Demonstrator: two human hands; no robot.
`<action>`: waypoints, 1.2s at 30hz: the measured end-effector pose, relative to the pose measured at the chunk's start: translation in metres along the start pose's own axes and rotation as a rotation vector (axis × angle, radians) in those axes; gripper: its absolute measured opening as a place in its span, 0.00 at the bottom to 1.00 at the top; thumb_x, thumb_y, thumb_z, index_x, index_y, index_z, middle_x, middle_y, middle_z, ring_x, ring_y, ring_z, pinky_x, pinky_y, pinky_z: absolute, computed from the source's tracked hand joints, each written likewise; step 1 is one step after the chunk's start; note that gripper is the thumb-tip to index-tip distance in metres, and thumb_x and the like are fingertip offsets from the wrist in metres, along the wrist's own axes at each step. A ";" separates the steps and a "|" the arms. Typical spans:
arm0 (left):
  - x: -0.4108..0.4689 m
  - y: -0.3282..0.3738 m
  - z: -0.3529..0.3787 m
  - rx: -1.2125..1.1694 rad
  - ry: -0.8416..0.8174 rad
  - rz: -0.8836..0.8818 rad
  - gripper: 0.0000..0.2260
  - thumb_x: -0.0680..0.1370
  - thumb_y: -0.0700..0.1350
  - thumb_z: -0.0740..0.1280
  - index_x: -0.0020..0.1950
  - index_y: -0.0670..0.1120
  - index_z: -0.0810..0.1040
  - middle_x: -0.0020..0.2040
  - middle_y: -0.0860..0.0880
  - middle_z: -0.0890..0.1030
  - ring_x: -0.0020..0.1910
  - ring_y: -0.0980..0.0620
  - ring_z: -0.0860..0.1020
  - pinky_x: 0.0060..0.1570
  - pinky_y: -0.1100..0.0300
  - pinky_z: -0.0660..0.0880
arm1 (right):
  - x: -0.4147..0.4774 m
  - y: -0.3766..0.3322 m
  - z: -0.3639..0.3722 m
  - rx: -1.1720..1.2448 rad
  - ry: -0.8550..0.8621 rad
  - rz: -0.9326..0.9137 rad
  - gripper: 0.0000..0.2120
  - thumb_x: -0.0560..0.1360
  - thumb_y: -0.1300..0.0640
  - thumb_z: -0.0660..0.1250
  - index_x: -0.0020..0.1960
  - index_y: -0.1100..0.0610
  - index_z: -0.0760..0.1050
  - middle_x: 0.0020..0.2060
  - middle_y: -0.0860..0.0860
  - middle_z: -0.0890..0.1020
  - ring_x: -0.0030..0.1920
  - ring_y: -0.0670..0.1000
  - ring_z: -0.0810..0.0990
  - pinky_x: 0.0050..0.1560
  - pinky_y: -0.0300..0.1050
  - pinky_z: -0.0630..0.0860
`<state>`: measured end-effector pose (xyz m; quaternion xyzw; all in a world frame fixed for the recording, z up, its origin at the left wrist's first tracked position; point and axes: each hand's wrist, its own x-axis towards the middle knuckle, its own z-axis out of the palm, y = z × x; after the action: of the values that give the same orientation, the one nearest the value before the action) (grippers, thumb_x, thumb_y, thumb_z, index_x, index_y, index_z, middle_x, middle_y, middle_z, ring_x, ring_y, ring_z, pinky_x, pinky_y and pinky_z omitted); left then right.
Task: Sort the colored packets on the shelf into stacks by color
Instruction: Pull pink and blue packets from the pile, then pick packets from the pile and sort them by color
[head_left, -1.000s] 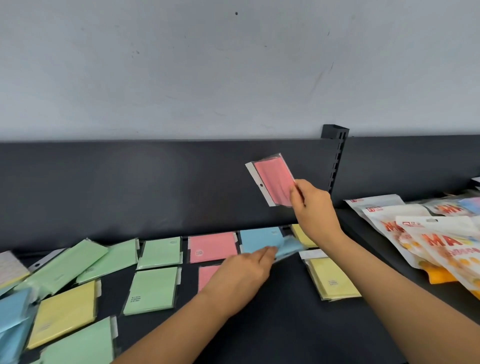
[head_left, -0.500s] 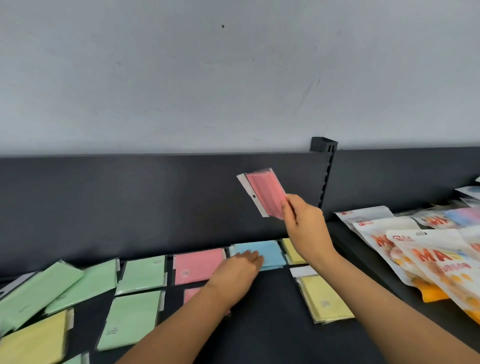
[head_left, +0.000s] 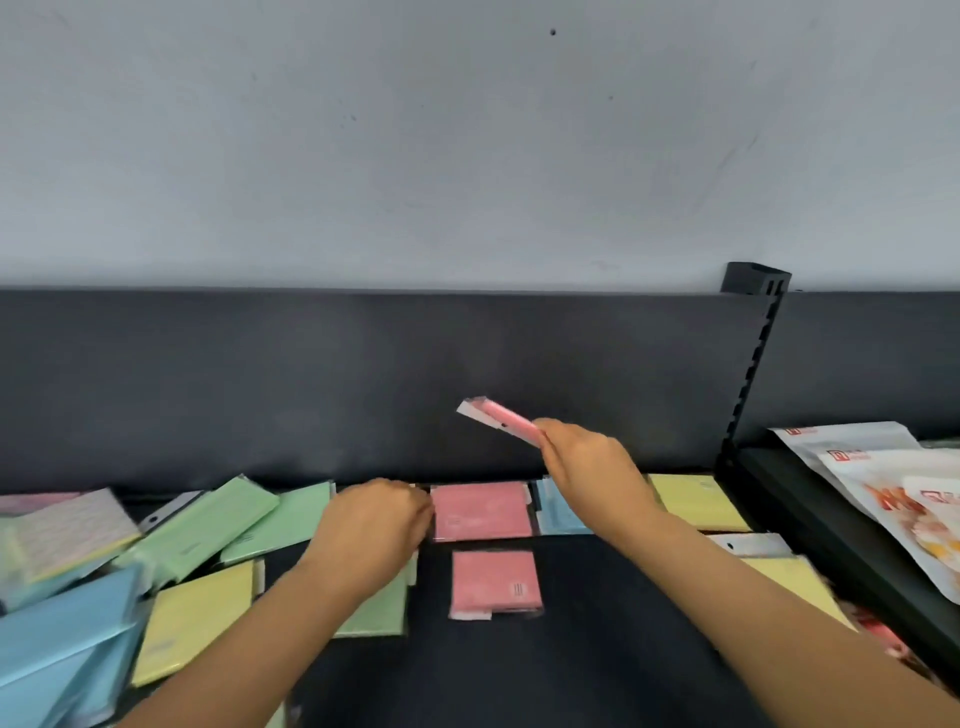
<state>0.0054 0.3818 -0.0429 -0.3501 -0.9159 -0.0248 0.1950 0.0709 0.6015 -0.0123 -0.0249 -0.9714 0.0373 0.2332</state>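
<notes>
Up high, right hand (head_left: 592, 467) pinching a pink packet (head_left: 501, 420) — left hand (head_left: 376, 525) curled, grip contents unclear, beside shelf pink packet (head_left: 483, 510).

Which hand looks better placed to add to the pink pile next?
Probably the right hand: it holds a pink packet above the pink packets on the shelf. The left hand rests beside them on green ones.

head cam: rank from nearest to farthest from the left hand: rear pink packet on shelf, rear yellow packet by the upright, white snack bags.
1. Rear pink packet, just right of the left hand.
2. Rear yellow packet, beyond the right hand.
3. White snack bags, far right shelf section.
</notes>
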 end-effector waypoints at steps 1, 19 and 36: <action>-0.006 -0.010 -0.002 -0.012 -0.008 -0.074 0.12 0.76 0.48 0.61 0.34 0.46 0.70 0.37 0.49 0.79 0.38 0.48 0.78 0.32 0.58 0.66 | 0.002 -0.006 0.007 -0.064 -0.033 -0.057 0.13 0.75 0.64 0.63 0.59 0.59 0.73 0.46 0.55 0.82 0.40 0.59 0.82 0.37 0.50 0.77; -0.058 -0.035 -0.020 -0.054 -0.023 -0.300 0.09 0.77 0.48 0.56 0.40 0.47 0.70 0.37 0.50 0.78 0.37 0.49 0.73 0.34 0.58 0.70 | -0.002 -0.034 0.050 -0.126 -0.396 -0.158 0.10 0.79 0.57 0.57 0.54 0.58 0.75 0.55 0.54 0.76 0.52 0.56 0.78 0.50 0.51 0.75; -0.151 -0.102 -0.047 -0.087 0.078 -0.519 0.10 0.79 0.52 0.59 0.53 0.55 0.80 0.53 0.55 0.82 0.53 0.52 0.78 0.45 0.56 0.75 | 0.010 -0.165 0.026 0.193 -0.343 -0.304 0.18 0.79 0.48 0.59 0.67 0.51 0.70 0.66 0.47 0.72 0.63 0.53 0.73 0.61 0.47 0.71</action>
<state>0.0575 0.2007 -0.0473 -0.1106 -0.9649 -0.1267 0.2018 0.0451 0.4359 -0.0167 0.1505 -0.9813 0.0981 0.0692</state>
